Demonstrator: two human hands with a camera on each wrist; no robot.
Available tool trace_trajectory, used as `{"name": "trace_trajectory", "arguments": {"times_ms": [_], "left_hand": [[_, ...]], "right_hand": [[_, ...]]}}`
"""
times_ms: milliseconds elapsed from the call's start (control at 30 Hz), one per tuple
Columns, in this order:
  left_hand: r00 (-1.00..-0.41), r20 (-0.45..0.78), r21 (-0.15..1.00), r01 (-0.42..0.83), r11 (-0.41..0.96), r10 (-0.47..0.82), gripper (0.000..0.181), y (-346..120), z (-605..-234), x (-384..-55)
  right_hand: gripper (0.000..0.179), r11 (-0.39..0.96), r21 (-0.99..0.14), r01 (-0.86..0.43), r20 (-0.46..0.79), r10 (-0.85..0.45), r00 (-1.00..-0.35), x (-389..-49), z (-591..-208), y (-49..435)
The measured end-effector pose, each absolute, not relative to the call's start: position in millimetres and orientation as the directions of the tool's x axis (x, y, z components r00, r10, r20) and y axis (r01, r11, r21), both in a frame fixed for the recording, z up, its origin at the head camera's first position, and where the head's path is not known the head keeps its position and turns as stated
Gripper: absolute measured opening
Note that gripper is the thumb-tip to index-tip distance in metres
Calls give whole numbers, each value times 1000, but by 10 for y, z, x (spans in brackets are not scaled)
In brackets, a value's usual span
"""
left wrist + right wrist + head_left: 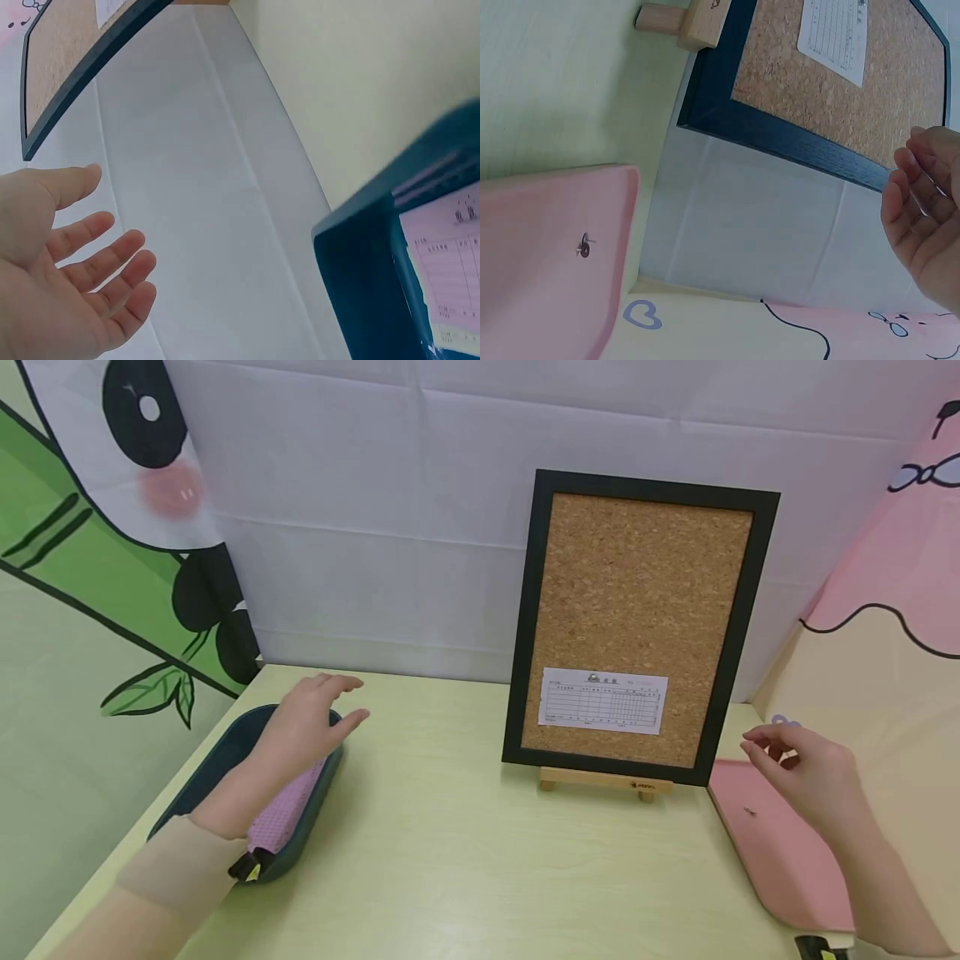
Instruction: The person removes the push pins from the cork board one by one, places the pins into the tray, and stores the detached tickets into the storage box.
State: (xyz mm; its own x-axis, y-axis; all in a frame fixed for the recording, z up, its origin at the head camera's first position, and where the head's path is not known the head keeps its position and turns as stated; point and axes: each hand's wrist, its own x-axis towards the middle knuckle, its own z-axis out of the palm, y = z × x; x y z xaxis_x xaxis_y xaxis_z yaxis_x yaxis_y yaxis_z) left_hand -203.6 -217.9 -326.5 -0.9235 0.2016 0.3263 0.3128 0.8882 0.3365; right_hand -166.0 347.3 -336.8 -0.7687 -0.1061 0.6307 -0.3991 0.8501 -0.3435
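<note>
My left hand (303, 722) hovers over a dark blue-green tray (339, 777), fingers spread and holding nothing. Its bare palm faces the left wrist view. Inside the tray lie pink printed slips (450, 255), partly hidden by my forearm in the head view. To the right of a black-framed cork board (645, 577), my right hand (813, 772) is raised over a pink tray (795, 868). Its fingers curl loosely, with thumb and index tips close together and nothing visible between them. A white printed form (602, 701) sits low on the cork.
Small metal pins (585, 245) lie in the pink tray. A little wooden easel (606, 780) props the board near the back of the pale table (450, 860). Behind stands a white cloth backdrop (360, 527) with cartoon drawings at both sides.
</note>
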Motion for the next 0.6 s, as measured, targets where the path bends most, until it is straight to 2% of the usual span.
{"name": "trace_trajectory", "arguments": {"times_ms": [167,433,600], "left_hand": [[-897,406,389,341,856,173,43,-2044,-3324,-2004],[-821,551,450,440,777,145,43,-1832,-3375,-1986],[-818,560,495,457,739,131,44,-1721,-3404,-1998]], "right_hand": [[19,825,-343,-449,715,-81,-694,-1664,-3356,3285],[23,781,-344,-521,805,-40,-591,-1713,-3334,3038],[22,761,-381,-525,812,3,-584,-1744,-3304,2902]]}}
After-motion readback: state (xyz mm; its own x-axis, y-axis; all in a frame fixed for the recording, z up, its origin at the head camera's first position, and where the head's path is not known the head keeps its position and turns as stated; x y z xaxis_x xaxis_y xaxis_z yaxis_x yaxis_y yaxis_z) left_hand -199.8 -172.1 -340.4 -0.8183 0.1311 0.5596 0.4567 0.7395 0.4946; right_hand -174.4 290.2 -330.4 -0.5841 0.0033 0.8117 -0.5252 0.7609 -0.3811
